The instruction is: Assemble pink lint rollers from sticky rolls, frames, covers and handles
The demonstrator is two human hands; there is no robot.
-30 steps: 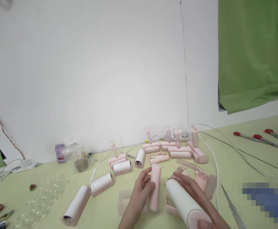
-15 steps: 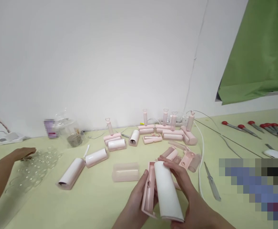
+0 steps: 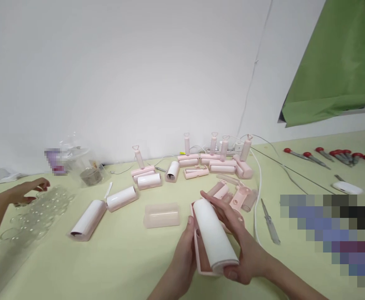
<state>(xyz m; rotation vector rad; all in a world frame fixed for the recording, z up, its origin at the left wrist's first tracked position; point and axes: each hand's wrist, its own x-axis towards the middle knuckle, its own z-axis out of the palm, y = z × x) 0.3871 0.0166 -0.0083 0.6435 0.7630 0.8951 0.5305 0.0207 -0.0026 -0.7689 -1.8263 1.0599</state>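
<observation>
My left hand (image 3: 184, 254) grips a pink plastic holder (image 3: 201, 250) from its left side, thumb on the rim. A white roll (image 3: 215, 237) lies slanted over the holder's open side, partly inside it. Wrapped round the roll's right side, my right hand (image 3: 237, 237) has its fingers at the far end and its thumb at the near end. To the left of my hands lies a translucent pink cover (image 3: 162, 215). Behind my right hand are loose pink parts (image 3: 240, 196), partly hidden by it.
White rolls in pink holders (image 3: 88, 220) lie left; more pink holders (image 3: 222, 166) line the wall. A screwdriver (image 3: 270, 223) and white cable (image 3: 258, 200) are right, red-handled tools (image 3: 315, 159) farther right. Another person's hand (image 3: 32, 190) touches bubbly clear plastic (image 3: 35, 216).
The white roll has moved from beside the pink holder to over its opening. The other person's hand has lifted slightly with its fingers more spread. The view has shifted a little.
</observation>
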